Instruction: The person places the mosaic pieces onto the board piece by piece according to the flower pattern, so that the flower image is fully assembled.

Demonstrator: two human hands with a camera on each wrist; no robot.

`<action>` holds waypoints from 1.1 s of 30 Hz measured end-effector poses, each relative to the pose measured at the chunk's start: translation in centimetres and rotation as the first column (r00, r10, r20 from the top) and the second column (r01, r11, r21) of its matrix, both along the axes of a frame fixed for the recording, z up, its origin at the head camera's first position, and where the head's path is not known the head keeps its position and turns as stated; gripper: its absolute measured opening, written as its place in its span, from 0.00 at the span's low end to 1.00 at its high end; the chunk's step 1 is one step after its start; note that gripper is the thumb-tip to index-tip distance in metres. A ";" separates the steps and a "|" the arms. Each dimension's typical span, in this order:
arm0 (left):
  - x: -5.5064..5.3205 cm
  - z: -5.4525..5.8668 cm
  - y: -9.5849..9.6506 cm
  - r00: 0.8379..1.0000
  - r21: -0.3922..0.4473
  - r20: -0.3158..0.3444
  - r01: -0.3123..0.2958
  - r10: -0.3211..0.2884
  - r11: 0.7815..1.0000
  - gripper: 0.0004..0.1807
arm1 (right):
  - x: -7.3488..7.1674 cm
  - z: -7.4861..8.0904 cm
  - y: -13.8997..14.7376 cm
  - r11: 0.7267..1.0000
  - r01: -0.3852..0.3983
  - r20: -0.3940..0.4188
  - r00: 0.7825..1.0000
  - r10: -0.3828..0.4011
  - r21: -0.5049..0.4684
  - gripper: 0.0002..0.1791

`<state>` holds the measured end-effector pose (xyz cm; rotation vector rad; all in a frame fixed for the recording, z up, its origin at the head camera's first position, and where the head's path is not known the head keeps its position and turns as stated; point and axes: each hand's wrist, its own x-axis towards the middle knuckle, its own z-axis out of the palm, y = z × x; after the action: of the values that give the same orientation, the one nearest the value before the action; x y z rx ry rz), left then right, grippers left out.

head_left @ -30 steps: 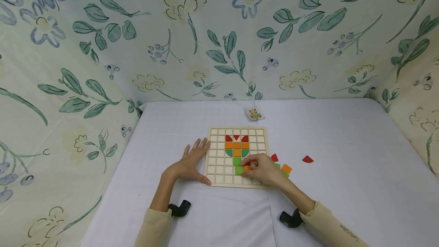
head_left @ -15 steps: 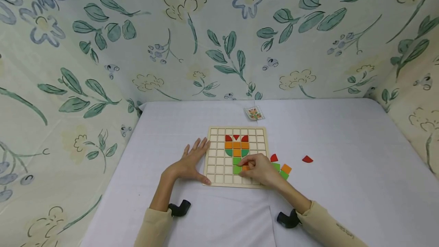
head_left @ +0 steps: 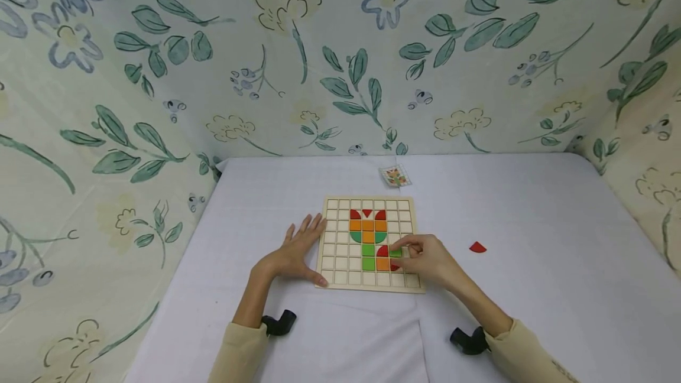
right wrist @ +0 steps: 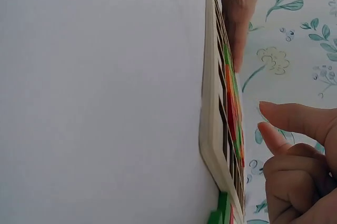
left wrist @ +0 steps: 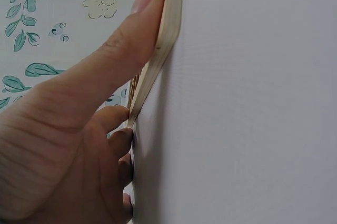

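Note:
A wooden grid board [head_left: 335,276] lies on the white-covered table, bearing a flower pattern of red, orange and green pieces. My left hand [head_left: 289,256] spreads along its left edge, thumb on the near left corner and fingertips at the side. Over the board's lower right, my right hand [head_left: 425,259] has thumb and index finger apart with nothing between them in the right wrist view; its other fingers are curled. Near those fingertips are a green piece [head_left: 396,253] and a partly hidden red piece [head_left: 394,266]. A red quarter-round [head_left: 382,251] and an orange square [head_left: 382,263] lie just left.
A small pattern card [head_left: 395,176] lies behind the board. One loose red quarter-round [head_left: 477,247] sits to the right on the table. Green pieces [right wrist: 218,213] show beside the board's edge in the right wrist view. Floral cloth [head_left: 351,75] hangs behind and at both sides.
My right hand has moved right, uncovering the red quarter-round and orange square next to the green stem pieces. It now hides the loose pieces at the board's right side. The left hand stays put.

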<state>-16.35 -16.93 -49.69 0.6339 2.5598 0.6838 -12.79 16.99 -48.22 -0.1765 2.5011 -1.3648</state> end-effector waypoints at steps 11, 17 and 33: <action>0.1 0.1 0.1 1.000 0.019 -0.009 0.006 -0.005 1.000 0.77 | 0.6 0.3 5.7 0.992 0.109 -0.028 0.994 -0.107 0.068 0.16; 0.1 0.0 0.0 1.000 0.017 -0.010 0.011 -0.011 1.000 0.78 | 1.0 -0.2 7.2 0.987 0.119 -0.024 0.993 -0.117 0.110 0.16; 0.0 -0.1 -0.1 0.999 0.022 -0.025 0.023 -0.022 0.999 0.78 | 1.0 -1.1 6.9 0.984 0.136 0.025 0.990 -0.140 0.117 0.18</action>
<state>-16.36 -17.07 -49.83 0.6818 2.5672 0.7025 -11.77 23.90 -49.28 0.0447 2.5971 -1.2572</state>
